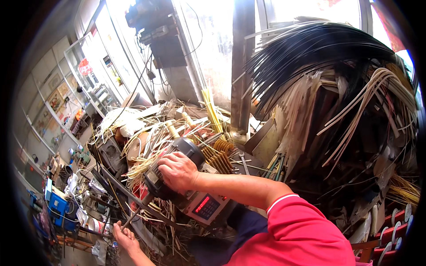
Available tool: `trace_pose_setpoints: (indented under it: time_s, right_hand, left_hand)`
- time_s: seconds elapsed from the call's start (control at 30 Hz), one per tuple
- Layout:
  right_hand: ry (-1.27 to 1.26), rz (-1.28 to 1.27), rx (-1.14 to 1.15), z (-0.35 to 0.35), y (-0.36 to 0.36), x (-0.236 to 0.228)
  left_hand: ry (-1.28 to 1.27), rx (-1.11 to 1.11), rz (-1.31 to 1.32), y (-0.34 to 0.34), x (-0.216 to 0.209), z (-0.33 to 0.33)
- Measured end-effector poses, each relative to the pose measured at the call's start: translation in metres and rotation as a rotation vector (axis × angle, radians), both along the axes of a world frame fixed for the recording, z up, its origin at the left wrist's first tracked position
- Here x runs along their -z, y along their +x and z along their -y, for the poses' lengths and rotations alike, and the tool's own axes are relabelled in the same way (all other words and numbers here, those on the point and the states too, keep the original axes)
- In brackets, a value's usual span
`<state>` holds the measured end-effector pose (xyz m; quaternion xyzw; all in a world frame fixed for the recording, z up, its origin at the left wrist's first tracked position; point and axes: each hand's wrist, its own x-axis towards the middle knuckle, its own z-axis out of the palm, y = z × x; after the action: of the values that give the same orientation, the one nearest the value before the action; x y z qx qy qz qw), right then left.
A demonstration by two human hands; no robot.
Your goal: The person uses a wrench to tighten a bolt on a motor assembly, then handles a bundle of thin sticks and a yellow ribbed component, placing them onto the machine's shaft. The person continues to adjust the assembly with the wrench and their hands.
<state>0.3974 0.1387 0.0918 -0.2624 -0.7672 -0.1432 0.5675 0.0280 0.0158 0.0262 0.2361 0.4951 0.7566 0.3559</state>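
Observation:
A dark electric motor (188, 150) with finned, rounded ends stands in the middle of a cluttered bench. My right hand (178, 172) lies on it, the fingers curled over its housing. At lower left my left hand (126, 237) is closed, thumb and fingers round the end of a thin metal rod (131, 218). The rod slants up toward the motor's near end; the join there cannot be made out. Below my right forearm sits a grey control box (206, 207) with a keypad and a lit red display.
Tangled pale plastic strips (133, 119) cover the bench behind the motor. A spanner (244, 163) lies beside brown ribbed coils (218, 158). At right hangs a large bundle of black strips (319, 48). A blue machine (60, 206) stands far left.

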Motion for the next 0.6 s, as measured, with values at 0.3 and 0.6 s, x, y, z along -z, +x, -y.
trace_pose_setpoints:
  time_s: [0.3,0.6]
  right_hand:
    - [0.000,0.002,0.019,0.000,0.001,0.001]
    - [-0.024,0.024,0.020,-0.001,0.000,0.001]
  left_hand:
    - [0.051,0.048,-0.079,0.002,0.005,0.015]
    - [-0.020,-0.039,0.008,0.005,0.003,0.007]
